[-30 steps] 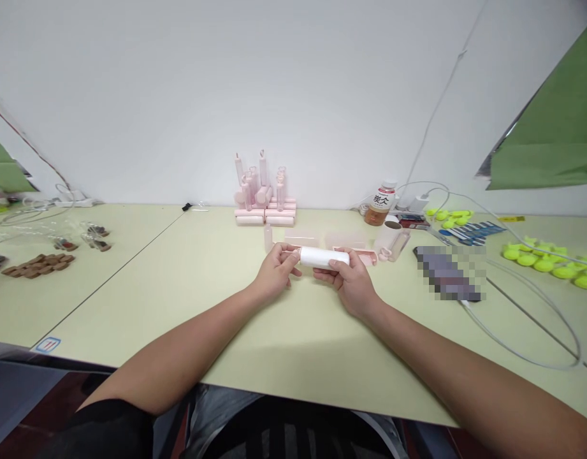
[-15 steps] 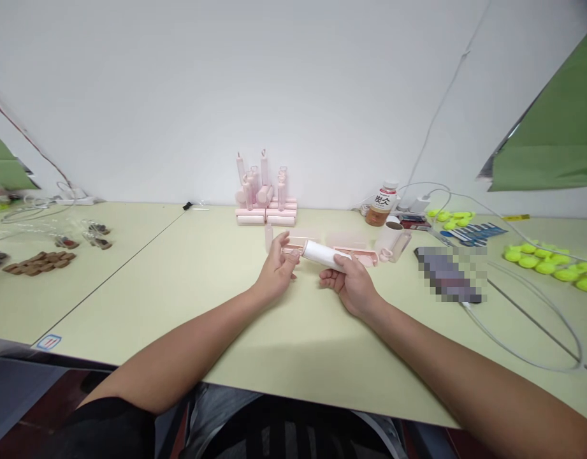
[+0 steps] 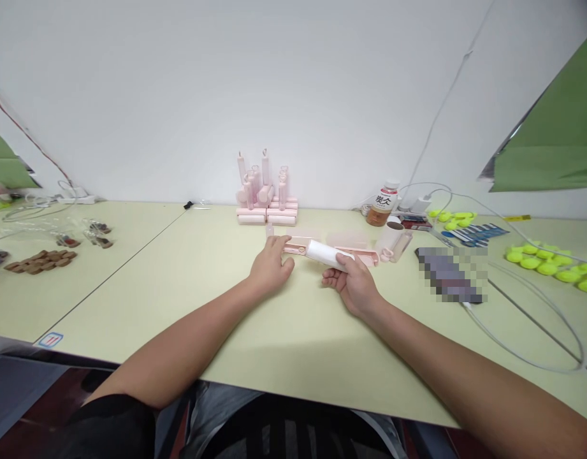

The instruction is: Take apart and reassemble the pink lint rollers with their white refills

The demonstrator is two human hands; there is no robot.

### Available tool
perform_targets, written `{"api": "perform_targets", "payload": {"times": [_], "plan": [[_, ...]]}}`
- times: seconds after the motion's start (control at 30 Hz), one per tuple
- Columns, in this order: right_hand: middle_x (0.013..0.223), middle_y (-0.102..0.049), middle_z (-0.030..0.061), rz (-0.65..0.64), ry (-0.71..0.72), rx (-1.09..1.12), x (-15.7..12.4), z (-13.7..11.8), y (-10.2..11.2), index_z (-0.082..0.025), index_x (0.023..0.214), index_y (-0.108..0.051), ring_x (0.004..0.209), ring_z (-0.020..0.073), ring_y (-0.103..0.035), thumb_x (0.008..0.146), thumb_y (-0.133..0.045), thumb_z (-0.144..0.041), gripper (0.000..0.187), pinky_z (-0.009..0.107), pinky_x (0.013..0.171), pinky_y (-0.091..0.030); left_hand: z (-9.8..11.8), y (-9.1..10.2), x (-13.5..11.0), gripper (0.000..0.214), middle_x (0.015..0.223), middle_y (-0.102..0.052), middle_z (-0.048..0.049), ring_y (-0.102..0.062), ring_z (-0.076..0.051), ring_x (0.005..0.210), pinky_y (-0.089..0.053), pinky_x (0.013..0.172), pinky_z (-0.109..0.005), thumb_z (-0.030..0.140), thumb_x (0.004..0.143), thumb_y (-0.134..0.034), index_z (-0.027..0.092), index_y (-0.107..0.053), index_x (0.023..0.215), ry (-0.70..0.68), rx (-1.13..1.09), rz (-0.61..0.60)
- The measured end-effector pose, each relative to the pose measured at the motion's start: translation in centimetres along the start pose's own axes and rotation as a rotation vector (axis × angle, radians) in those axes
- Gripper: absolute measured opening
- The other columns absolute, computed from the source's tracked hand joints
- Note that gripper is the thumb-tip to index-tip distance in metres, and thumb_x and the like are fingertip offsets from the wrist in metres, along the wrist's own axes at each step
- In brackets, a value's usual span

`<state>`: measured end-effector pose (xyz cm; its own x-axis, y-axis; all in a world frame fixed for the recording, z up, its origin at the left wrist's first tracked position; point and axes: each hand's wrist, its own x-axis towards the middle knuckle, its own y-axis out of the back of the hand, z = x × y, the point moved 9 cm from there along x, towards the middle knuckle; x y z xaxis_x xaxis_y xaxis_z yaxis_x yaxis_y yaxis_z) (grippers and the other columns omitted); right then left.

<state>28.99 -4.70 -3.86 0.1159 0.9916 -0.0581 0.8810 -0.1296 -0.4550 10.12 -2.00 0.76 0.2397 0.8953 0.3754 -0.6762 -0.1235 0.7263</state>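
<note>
My right hand (image 3: pixel 353 284) holds a white roll (image 3: pixel 327 254) just above the pale green table (image 3: pixel 188 280), its fingers closed round the near end. My left hand (image 3: pixel 270 262) lies on the table to the left of the roll, fingers stretched toward a small pink piece (image 3: pixel 297 244) and touching its left end. Whether that piece is joined to the roll, I cannot tell. More pink parts (image 3: pixel 364 255) lie just behind the roll.
A stack of pink rollers (image 3: pixel 265 197) stands at the wall. A drink bottle (image 3: pixel 381 203), a pink cup-like holder (image 3: pixel 392 241), a blurred flat thing (image 3: pixel 449 274), white cables (image 3: pixel 522 331) and yellow-green clips (image 3: pixel 546 262) fill the right. Brown pieces (image 3: pixel 37 261) lie left.
My left hand has let go of the roll's left end and dropped flat to the table, reaching toward the pink piece. The right hand keeps the roll, now tilted.
</note>
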Motion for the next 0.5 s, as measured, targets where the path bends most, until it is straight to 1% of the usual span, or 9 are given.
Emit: {"api": "perform_targets", "payload": {"times": [0.07,0.13,0.23,0.3,0.37,0.43,0.5], "plan": [[0.073,-0.064,-0.0022,-0.002,-0.007,-0.011,-0.1,0.1,-0.1,-0.022,0.093,-0.048,0.054,0.0126,-0.062,0.08,-0.066,-0.029,0.024,0.028,0.049,-0.057,-1.3,-0.3,0.4,0.056,0.125,-0.051,-0.0117,-0.063,-0.023,0.086,-0.05,0.076,-0.037,0.022,0.083,-0.05,0.024,-0.045,0.139,0.06,0.164,-0.068],[0.074,-0.064,-0.0023,0.002,-0.008,-0.016,-0.1,0.2,-0.1,-0.022,0.092,-0.047,0.054,0.0123,-0.062,0.079,-0.067,-0.029,0.025,0.028,0.048,-0.057,-1.9,-0.7,0.6,0.057,0.122,-0.051,-0.0114,-0.064,-0.025,0.089,-0.05,0.073,-0.036,0.023,0.084,-0.05,0.026,-0.043,0.141,0.08,0.263,-0.136],[0.075,-0.063,-0.0025,0.003,-0.001,-0.024,0.0,0.2,-0.1,-0.023,0.091,-0.046,0.053,0.012,-0.061,0.078,-0.068,-0.029,0.026,0.027,0.048,-0.057,-1.8,-1.4,0.8,0.053,0.122,-0.053,-0.0105,-0.064,-0.026,0.089,-0.049,0.072,-0.035,0.026,0.086,-0.048,0.027,-0.046,0.139,0.045,0.332,-0.192],[0.075,-0.063,-0.0026,0.0,0.004,-0.031,0.1,0.2,-0.1,-0.022,0.092,-0.047,0.053,0.0118,-0.061,0.078,-0.068,-0.03,0.026,0.027,0.048,-0.056,-1.3,-1.7,0.9,0.048,0.118,-0.055,-0.0104,-0.064,-0.026,0.09,-0.049,0.071,-0.035,0.028,0.087,-0.047,0.025,-0.05,0.135,0.012,0.364,-0.209],[0.076,-0.063,-0.0026,0.001,0.009,-0.038,0.1,0.2,-0.1,-0.022,0.092,-0.047,0.053,0.0116,-0.061,0.078,-0.068,-0.03,0.027,0.027,0.048,-0.057,-0.6,-1.9,1.0,0.038,0.112,-0.059,-0.0107,-0.064,-0.026,0.091,-0.047,0.069,-0.034,0.029,0.088,-0.046,0.021,-0.059,0.123,-0.024,0.395,-0.214],[0.076,-0.063,-0.0029,0.001,0.015,-0.044,0.0,0.2,-0.1,-0.022,0.092,-0.047,0.054,0.0115,-0.061,0.077,-0.068,-0.031,0.028,0.027,0.049,-0.057,0.1,-1.8,0.9,0.028,0.103,-0.062,-0.0106,-0.063,-0.025,0.089,-0.045,0.068,-0.032,0.028,0.09,-0.044,0.019,-0.067,0.103,-0.056,0.412,-0.205],[0.075,-0.063,-0.0033,0.0,0.021,-0.05,0.0,0.1,-0.1,-0.023,0.094,-0.046,0.053,0.0115,-0.061,0.076,-0.069,-0.032,0.03,0.027,0.048,-0.056,0.6,-1.4,0.7,0.028,0.088,-0.064,-0.0091,-0.063,-0.023,0.081,-0.042,0.064,-0.031,0.028,0.091,-0.042,0.018,-0.068,0.083,-0.07,0.412,-0.203]]}}
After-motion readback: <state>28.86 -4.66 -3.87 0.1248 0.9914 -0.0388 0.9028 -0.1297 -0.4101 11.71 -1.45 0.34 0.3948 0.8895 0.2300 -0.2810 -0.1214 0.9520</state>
